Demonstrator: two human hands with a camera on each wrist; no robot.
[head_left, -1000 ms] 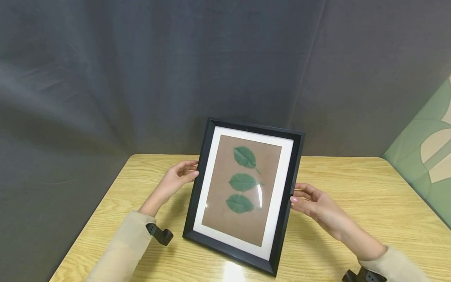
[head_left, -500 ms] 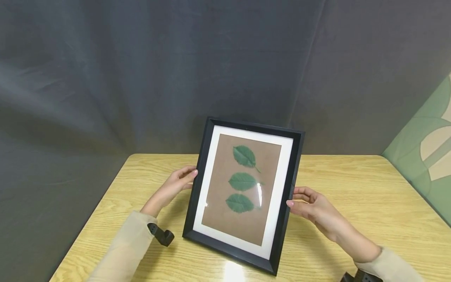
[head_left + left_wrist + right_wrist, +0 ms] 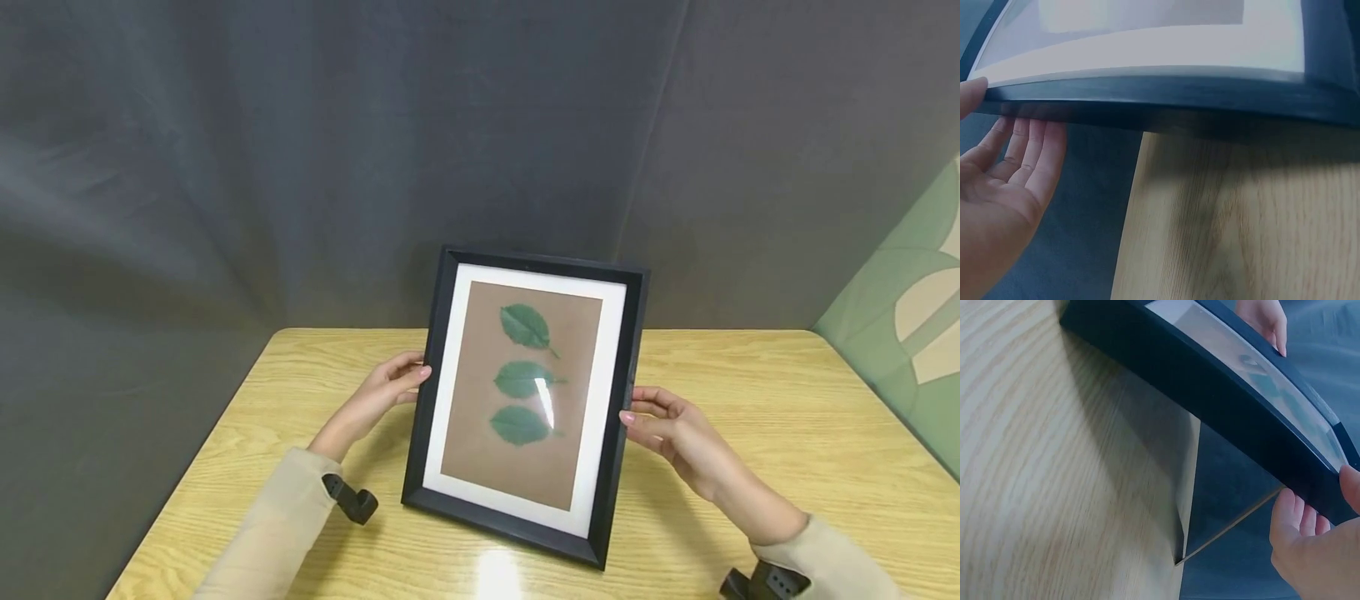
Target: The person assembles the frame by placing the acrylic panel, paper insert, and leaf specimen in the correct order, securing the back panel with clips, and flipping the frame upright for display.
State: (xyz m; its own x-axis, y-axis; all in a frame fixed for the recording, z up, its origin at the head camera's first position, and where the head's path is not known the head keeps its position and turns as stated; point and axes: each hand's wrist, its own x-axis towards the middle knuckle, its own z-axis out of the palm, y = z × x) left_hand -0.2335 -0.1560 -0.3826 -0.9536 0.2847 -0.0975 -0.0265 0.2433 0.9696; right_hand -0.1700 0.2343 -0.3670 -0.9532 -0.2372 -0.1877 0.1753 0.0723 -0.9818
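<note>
A black picture frame (image 3: 431,433) with a white mat and three green leaves on brown backing stands tilted back on the table. My left hand (image 3: 378,396) holds its left edge, thumb at the front and fingers behind. On the opposite edge, my right hand (image 3: 686,442) grips with the thumb on the front face. The left wrist view shows the left fingertips (image 3: 1036,128) under the frame's side. Behind the frame, a thin stand leg (image 3: 1232,522) reaches down to the wood in the right wrist view, close to the right fingers (image 3: 1285,515).
The light wood table (image 3: 750,375) extends to both sides of the frame. A dark grey curtain (image 3: 480,125) hangs behind its far edge and along the left. At the right is a green and beige patterned panel (image 3: 915,317).
The frame's lower part has shifted slightly right and away from me, so it looks a little straighter. Both hands have kept to its sides and moved a little with it.
</note>
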